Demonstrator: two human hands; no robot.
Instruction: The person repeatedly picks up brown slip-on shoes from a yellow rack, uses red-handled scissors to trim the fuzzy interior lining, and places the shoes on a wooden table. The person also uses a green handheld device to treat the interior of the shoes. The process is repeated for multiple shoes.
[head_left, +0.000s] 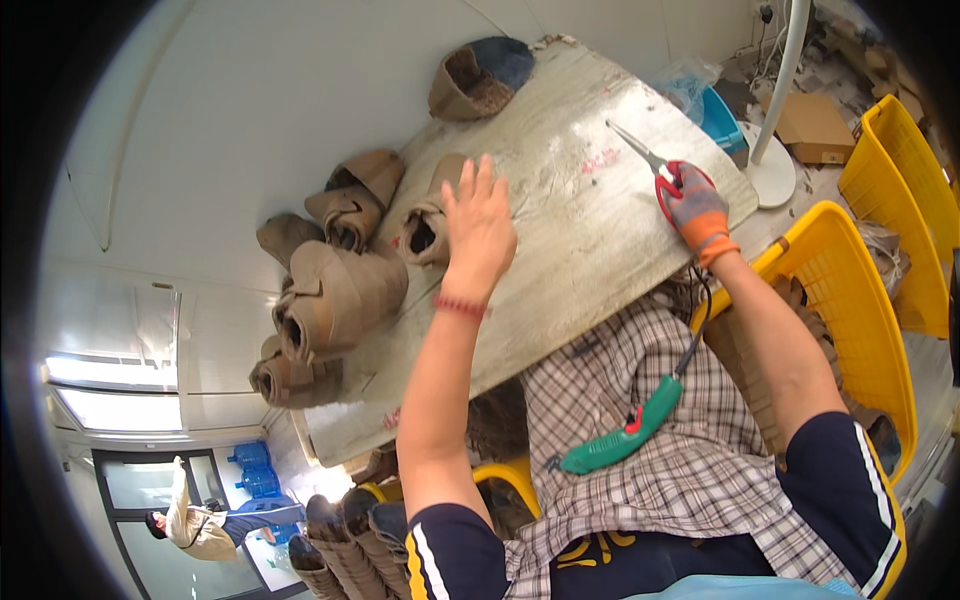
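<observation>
My bare left hand (pixel 480 220), a red bead bracelet at its wrist, is open with fingers stretched up. It overlaps the right side of a small tan rolled fabric piece (pixel 423 236); whether it touches cannot be told. At the right of the table, my right hand (pixel 695 205) wears a grey and orange glove and is closed on red-handled scissors (pixel 660 170). Their blades point up and left over the worn, whitish table (pixel 560 260). Nested stacks of brown curved fabric pieces (pixel 345 290) lie left of my left hand.
A green corded hand tool (pixel 625 432) with a red switch rests over my checked apron (pixel 560 385). Yellow baskets (pixel 850 290) stand at the right, near a white lamp base (pixel 770 180). Another brown piece (pixel 465 85) sits at the table's far edge. A person (pixel 205 525) is at lower left.
</observation>
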